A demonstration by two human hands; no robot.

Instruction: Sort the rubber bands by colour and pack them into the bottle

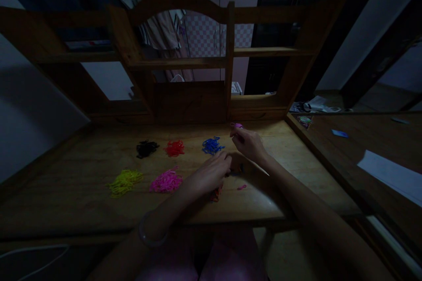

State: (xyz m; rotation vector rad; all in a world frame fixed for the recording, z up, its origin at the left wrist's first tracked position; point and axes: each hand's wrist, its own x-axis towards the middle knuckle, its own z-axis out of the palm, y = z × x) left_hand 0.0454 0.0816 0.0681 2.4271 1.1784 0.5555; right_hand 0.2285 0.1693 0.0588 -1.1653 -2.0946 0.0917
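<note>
Small piles of thin coloured bands, probably rubber bands, lie on the wooden desk (82, 210). The black pile (147, 149), red pile (174, 148) and blue pile (212, 145) form a back row; the yellow pile (125, 182) and pink pile (166, 181) are nearer. My right hand (249, 142) is closed in a pinch beside some purple bands (236, 125); whether it grips any is unclear. Bent downward, my left hand (212, 171) is closed over a mixed pile (216, 194), its fingertips partly hidden. One pink band (241, 187) lies apart to the right.
A wooden shelf rack (230, 44) rises along the back of the desk. To the right, another wooden surface (346, 145) holds a white sheet (392, 175) and a small blue card (339, 133). Clothes (161, 30) hang behind the rack. The room is dim.
</note>
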